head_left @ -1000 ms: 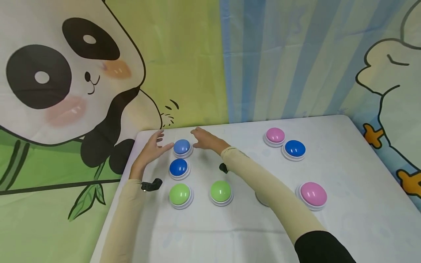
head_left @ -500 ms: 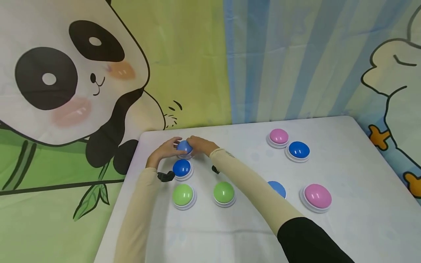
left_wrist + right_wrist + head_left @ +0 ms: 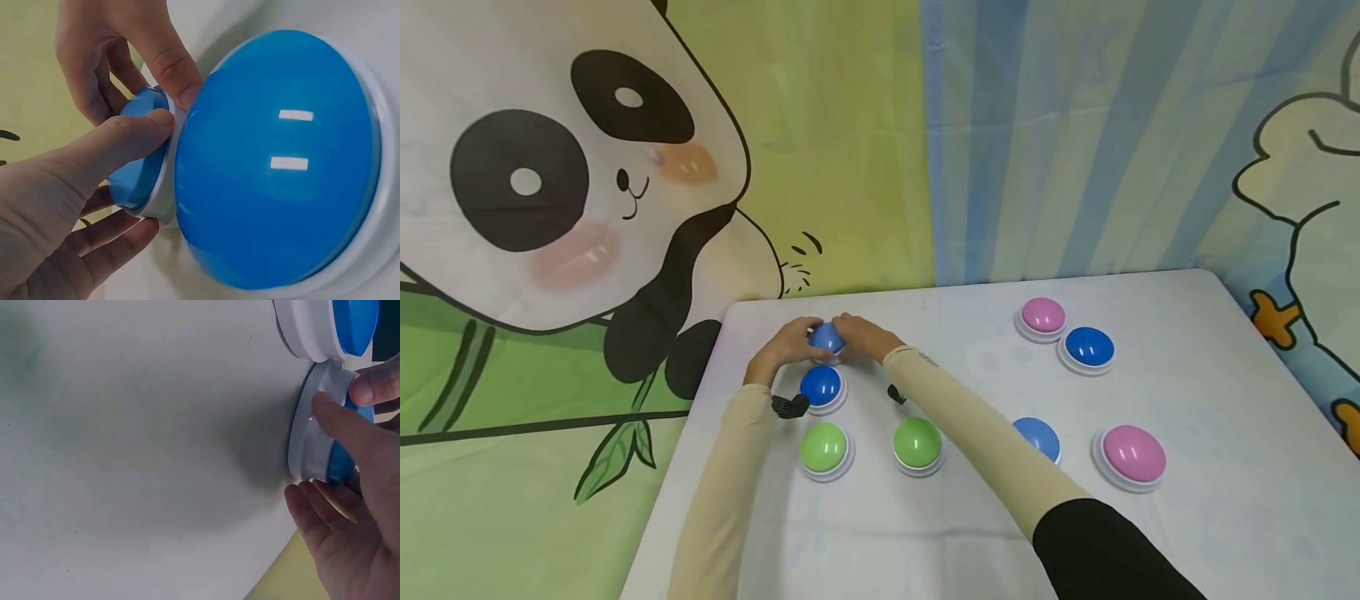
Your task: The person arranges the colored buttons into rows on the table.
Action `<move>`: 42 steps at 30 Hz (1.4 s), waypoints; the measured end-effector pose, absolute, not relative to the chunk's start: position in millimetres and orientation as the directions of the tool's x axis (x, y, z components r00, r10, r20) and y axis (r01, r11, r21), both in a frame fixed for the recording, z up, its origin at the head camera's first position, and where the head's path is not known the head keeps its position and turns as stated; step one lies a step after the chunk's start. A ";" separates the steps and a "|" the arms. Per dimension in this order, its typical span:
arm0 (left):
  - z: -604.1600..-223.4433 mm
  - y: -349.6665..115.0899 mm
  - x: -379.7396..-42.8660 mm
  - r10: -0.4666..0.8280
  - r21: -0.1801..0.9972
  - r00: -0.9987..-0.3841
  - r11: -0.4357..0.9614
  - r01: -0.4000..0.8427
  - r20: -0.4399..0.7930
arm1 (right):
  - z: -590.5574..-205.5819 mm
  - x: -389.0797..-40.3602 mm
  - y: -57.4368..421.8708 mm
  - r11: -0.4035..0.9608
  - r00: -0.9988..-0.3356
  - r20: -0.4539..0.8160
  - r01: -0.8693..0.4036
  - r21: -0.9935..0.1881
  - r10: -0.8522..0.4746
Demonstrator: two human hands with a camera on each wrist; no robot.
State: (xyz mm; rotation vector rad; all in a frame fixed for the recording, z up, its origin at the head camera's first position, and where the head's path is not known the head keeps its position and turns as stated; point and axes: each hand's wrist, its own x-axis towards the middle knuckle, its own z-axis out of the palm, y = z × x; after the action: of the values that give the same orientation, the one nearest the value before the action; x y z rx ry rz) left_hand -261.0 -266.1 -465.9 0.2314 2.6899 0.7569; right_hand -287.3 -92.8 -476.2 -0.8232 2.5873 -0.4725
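Observation:
A light blue dome push button (image 3: 827,335) with a white base stands near the table's far left edge, between both hands. My left hand (image 3: 786,346) grips its left side; in the left wrist view the thumb lies against the button's rim and the fingers curl underneath. From the other side my right hand (image 3: 867,337) holds it. The right wrist view has the right thumb on the white base (image 3: 315,431), with the fingers bent round the edge. Just in front, touching or nearly touching it, stands a darker blue push button (image 3: 820,386).
Two green push buttons (image 3: 823,447) stand nearer on the white table (image 3: 880,550). A light blue one (image 3: 1036,437) is partly behind the right sleeve. Pink (image 3: 1133,454) and blue buttons (image 3: 1089,346) stand at right. Printed cloth walls (image 3: 865,150) border the table's back.
Both hands have closed in from either side of the far light blue button and now grip it. The view has shifted slightly, so the scene sits further right.

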 end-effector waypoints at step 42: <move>-458.9 -161.2 -245.9 0.529 0.546 -0.828 0.756 0.361 -0.186 | -458.6 -252.5 38.9 0.731 -0.748 -0.163 -0.535 -0.424 -0.643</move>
State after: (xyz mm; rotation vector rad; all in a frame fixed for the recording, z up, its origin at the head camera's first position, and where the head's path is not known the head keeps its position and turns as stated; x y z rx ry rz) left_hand -245.9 -161.2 -458.9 0.6869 2.6241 0.7186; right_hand -252.5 38.9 -458.6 -0.9216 2.6355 -0.5107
